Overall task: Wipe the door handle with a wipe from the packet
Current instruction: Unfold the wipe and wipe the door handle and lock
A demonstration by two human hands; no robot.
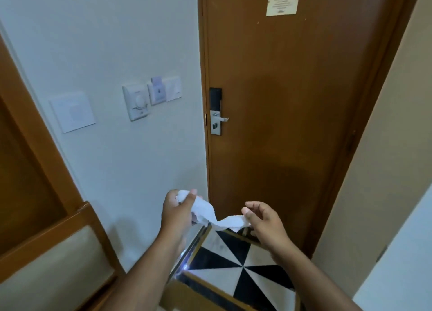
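Note:
A white wipe stretches, twisted, between both hands in front of the brown door. My left hand is closed around its bunched end. My right hand pinches the other end between thumb and fingers. The silver door handle sits on a metal lock plate at the door's left edge, well above and beyond both hands. No packet is in view.
Wall switches and a key-card holder hang on the white wall left of the door. A wooden-framed piece of furniture stands at lower left. Black-and-white tiles cover the floor below. A cream wall closes in on the right.

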